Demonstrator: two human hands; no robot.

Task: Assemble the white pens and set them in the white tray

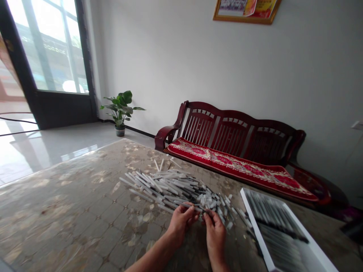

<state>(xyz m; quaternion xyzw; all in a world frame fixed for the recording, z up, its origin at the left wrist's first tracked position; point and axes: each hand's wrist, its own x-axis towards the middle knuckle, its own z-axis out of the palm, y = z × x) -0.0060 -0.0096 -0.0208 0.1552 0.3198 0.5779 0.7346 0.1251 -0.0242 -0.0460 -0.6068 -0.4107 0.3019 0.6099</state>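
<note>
Head view shows the left hand (180, 224) and right hand (215, 236) almost touching at the near edge of a heap of white pens (167, 189) on the desk (56, 211). The left seems to pinch a slim pen (188, 206); the right's hold is unclear. A nudge could scatter the heap toward the blurred tray (272, 230) right of it

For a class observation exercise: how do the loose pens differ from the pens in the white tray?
The loose pens lie jumbled in a heap; the pens in the white tray sit in parallel rows. The heap looks mostly white, the tray's pens dark. Both are long and slender.
</note>
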